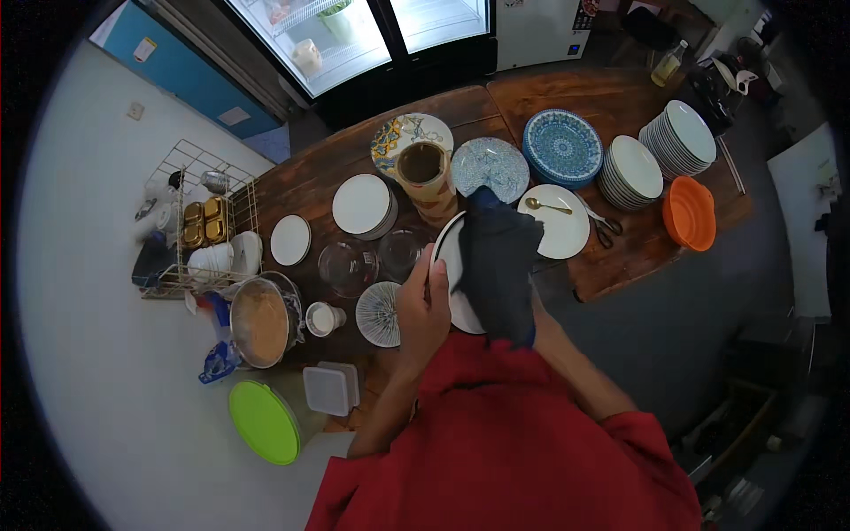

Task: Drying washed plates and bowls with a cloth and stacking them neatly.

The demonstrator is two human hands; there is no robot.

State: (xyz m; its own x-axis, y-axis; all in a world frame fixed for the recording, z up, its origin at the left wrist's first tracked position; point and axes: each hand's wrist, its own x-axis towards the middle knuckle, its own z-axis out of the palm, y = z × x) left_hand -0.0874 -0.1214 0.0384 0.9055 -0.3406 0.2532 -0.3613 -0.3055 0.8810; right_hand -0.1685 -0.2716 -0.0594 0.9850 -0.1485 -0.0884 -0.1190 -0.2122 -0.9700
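My left hand point(425, 312) grips the left rim of a white plate point(454, 265), held up in front of my chest. A dark cloth point(501, 265) covers the plate's right side. Only part of my right hand point(541, 317) shows; its fingers are hidden behind or under the cloth. Just left of my left hand lies a striped small plate point(377, 314). Two clear glass bowls point(348, 268) sit beyond it. To the right of the cloth, a white plate point(561, 232) carries a gold spoon point(548, 206).
Plate stacks line the wooden table point(458, 109): plain white point(634, 169), blue patterned point(563, 146) and more. A tall vase-like container point(425, 176) stands behind my hands. Scissors point(605, 226) and an orange basket point(687, 216) are rightward; a wire dish rack point(212, 232) and bucket point(260, 322) leftward.
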